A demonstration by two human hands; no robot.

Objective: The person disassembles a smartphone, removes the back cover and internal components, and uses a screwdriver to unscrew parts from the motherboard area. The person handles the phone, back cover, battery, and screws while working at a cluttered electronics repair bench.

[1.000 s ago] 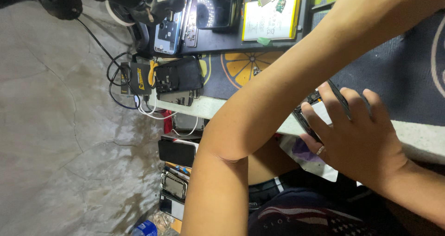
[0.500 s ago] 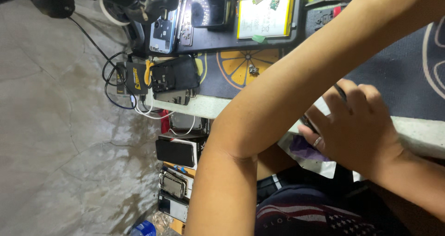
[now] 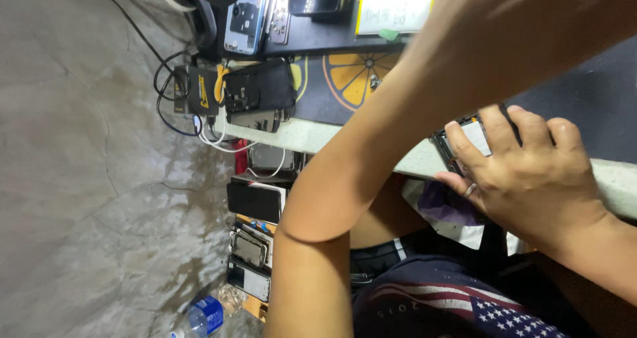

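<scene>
Head view: the right hand (image 3: 531, 178) grips a phone (image 3: 474, 139) at the worktop (image 3: 312, 139) edge, fingers (image 3: 464, 149) curled over it. The left forearm crosses in front; its hand is out of frame. More phones (image 3: 255, 202) lie below.

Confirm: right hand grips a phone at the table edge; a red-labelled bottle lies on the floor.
Not quite: the head view shows the bottle on the floor has a blue label, not red. The right hand does grip the phone at the table edge.
</scene>
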